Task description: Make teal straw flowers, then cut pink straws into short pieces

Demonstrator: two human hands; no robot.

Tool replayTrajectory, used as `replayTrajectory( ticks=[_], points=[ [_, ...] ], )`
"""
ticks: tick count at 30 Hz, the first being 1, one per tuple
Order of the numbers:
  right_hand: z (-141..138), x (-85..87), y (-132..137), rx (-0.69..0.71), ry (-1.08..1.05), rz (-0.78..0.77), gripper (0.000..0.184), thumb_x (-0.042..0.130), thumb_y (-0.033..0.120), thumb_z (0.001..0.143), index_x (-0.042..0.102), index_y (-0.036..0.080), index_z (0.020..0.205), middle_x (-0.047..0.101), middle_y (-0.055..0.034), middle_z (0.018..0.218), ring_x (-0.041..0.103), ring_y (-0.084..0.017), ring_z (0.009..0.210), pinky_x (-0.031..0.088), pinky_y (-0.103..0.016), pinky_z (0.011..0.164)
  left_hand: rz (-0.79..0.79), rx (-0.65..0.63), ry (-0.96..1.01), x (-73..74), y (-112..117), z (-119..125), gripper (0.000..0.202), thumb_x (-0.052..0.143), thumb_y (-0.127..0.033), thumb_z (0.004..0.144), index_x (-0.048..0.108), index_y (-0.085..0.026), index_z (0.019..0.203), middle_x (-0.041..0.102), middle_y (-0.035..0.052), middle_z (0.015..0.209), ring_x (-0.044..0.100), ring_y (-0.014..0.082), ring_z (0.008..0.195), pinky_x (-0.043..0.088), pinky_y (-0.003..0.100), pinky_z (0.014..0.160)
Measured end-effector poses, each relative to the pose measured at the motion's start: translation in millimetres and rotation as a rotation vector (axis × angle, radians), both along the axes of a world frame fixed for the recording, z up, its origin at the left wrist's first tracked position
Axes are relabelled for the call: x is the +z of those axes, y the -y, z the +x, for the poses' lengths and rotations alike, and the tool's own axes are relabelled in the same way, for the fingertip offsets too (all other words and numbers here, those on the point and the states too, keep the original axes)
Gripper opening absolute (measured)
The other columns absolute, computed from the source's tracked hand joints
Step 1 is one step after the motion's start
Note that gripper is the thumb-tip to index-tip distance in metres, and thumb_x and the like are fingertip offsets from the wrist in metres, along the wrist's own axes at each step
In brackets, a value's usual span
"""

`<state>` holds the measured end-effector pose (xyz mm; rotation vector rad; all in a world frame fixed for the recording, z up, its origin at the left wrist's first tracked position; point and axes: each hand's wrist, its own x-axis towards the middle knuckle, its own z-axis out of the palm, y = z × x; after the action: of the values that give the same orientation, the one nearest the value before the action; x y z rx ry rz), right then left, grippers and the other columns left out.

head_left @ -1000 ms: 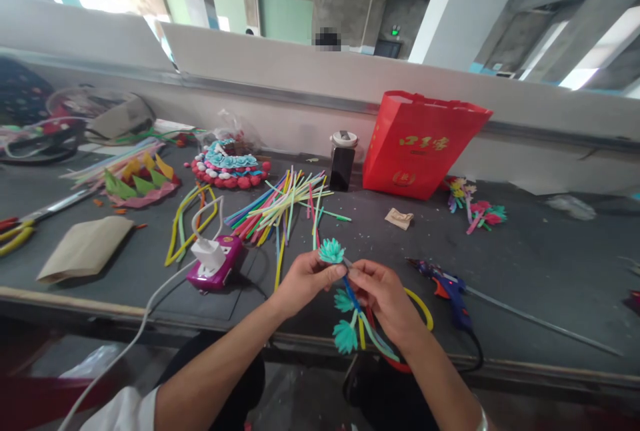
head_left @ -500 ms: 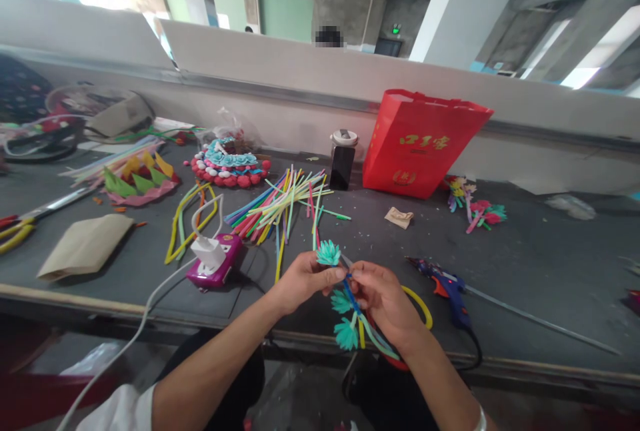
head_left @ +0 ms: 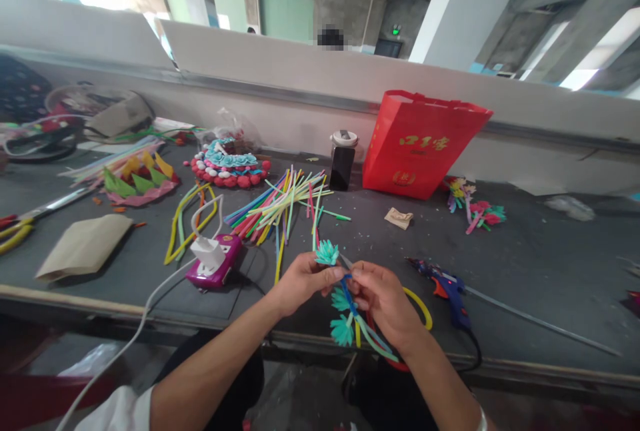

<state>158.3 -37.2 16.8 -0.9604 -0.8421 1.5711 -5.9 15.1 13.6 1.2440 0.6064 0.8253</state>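
Note:
My left hand (head_left: 307,282) is closed on a pipe-cleaner flower (head_left: 327,253), its turquoise head showing above the thumb. Pinched between the fingertips of my right hand (head_left: 385,294) is a blue pipe cleaner (head_left: 349,284), bent around the stems. A pointed metal blade sticks up beside those fingertips, and a yellow loop (head_left: 423,307) and a red one show around the hand, apparently scissors held in the palm. Two more turquoise flower heads (head_left: 343,329) hang below, with pale green stems (head_left: 377,343) running right under my right hand. My fingers hide most of the join.
A blue glue gun (head_left: 453,294) with a long rod lies right. Left are a purple power adapter (head_left: 215,263), loose pipe cleaners (head_left: 280,207) and scissors (head_left: 20,231). Behind stand a tumbler with a phone (head_left: 343,167) and a red bag (head_left: 420,144). The table's edge is close in front.
The blue pipe cleaner has shifted and now shows a small bend by my right fingertips. The lower flower heads have swung slightly left. Both hands stay almost in place.

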Motion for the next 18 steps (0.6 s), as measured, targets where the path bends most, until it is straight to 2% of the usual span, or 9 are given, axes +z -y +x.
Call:
replayTrajectory(
  ticks=[9, 18],
  points=[
    [0.5, 0.4, 1.9, -0.049, 0.108, 0.027, 0.025, 0.069, 0.033, 0.079, 0.055, 0.016, 0.065, 0.044, 0.0046, 0.06, 0.032, -0.007, 0.051, 0.023, -0.019, 0.043, 0.03, 0.016, -0.025, -2.2, -0.6, -0.3, 0.031, 0.074, -0.042, 0.077, 0.064, -0.013, 0.078, 0.053, -0.0027, 0.061, 0.044, 0.0083, 0.052, 0.037, 0.023, 0.051],
    [1.3, 1.1, 3.0, -0.109, 0.379, 0.108, 0.023, 0.064, 0.036, 0.082, 0.059, 0.016, 0.071, 0.039, 0.0065, 0.057, 0.027, -0.006, 0.048, 0.019, -0.021, 0.043, 0.066, 0.013, -0.082, -4.2, -0.7, -1.2, 0.031, 0.071, -0.042, 0.08, 0.061, -0.014, 0.077, 0.049, -0.0041, 0.058, 0.042, 0.0077, 0.052, 0.035, 0.022, 0.052]
  ],
)
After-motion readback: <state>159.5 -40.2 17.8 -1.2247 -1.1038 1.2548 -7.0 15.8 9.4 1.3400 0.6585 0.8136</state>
